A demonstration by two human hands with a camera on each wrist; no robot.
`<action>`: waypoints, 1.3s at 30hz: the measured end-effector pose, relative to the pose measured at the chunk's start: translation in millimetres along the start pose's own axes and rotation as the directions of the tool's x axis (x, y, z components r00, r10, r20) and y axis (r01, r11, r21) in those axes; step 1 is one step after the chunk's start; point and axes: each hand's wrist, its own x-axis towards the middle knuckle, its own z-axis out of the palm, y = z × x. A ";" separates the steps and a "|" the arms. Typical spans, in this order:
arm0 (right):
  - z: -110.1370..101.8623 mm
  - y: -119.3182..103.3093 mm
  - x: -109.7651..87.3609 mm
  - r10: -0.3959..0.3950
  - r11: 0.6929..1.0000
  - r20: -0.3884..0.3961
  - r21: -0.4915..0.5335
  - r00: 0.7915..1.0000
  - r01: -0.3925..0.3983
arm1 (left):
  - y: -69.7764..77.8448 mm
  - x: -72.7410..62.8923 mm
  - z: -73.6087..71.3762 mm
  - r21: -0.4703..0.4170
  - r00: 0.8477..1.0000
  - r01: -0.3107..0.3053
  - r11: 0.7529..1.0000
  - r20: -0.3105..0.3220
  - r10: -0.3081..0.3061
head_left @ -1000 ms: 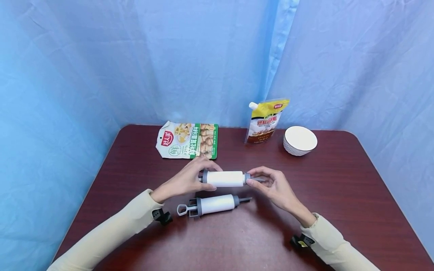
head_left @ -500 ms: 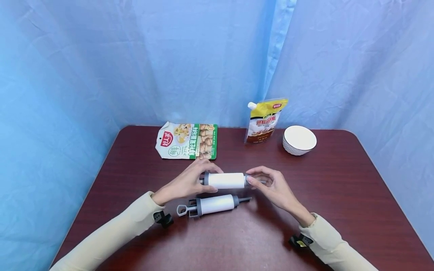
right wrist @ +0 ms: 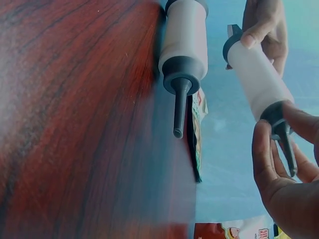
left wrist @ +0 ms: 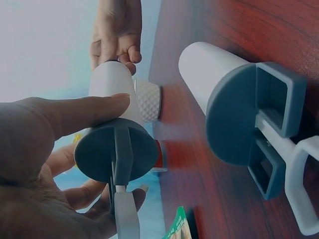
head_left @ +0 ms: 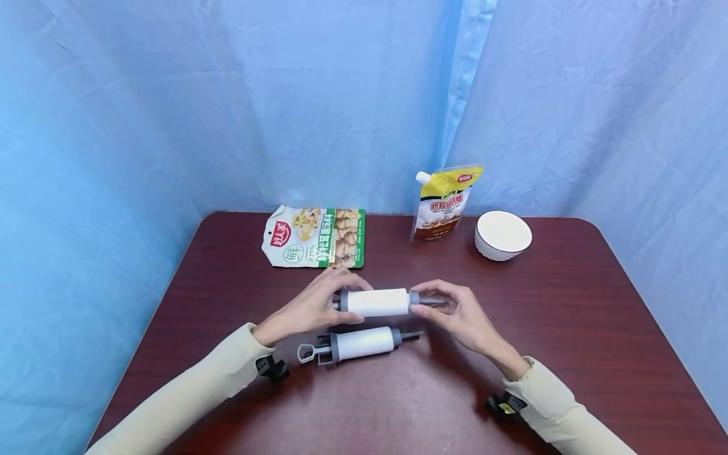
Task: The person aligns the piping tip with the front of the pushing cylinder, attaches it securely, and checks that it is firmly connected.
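Between my two hands lies a white syringe-like piping gun (head_left: 378, 303) with grey end caps, held level above the table. My left hand (head_left: 311, 302) grips its plunger end, thumb along the white barrel (left wrist: 110, 82) in the left wrist view. With fingertips and thumb, my right hand (head_left: 462, 316) pinches the grey nozzle cap (right wrist: 274, 112), and the thin nozzle (right wrist: 287, 149) points out among the fingers. A second piping gun (head_left: 364, 342) of the same look lies on the table just nearer, its looped handle (head_left: 307, 352) to the left.
On the dark red table (head_left: 432, 404), a green and white food packet (head_left: 315, 237) lies at the back left. A yellow and brown spouted pouch (head_left: 446, 205) stands at the back, beside a white bowl (head_left: 503, 237). Blue curtains (head_left: 341, 101) hang around the table.
My right fingers have shifted around the nozzle cap, and the nozzle shows more plainly between them. The held piping gun stays in nearly the same place; the left hand barely moves.
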 end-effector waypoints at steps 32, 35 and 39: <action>-0.7 2.0 2.9 -0.017 0.999 -0.014 -0.046 1.000 0.016 | -2.0 -2.3 1.1 -0.010 1.000 -0.012 1.000 0.000 0.012; 0.0 3.3 3.1 0.006 0.999 -0.017 -0.050 1.000 -0.006 | -0.8 -1.7 2.0 0.000 1.000 -0.024 1.000 -0.001 0.024; 1.5 3.4 3.3 0.014 0.997 -0.044 -0.071 0.999 -0.017 | -0.6 -1.0 4.0 0.010 0.999 -0.038 0.999 0.007 0.038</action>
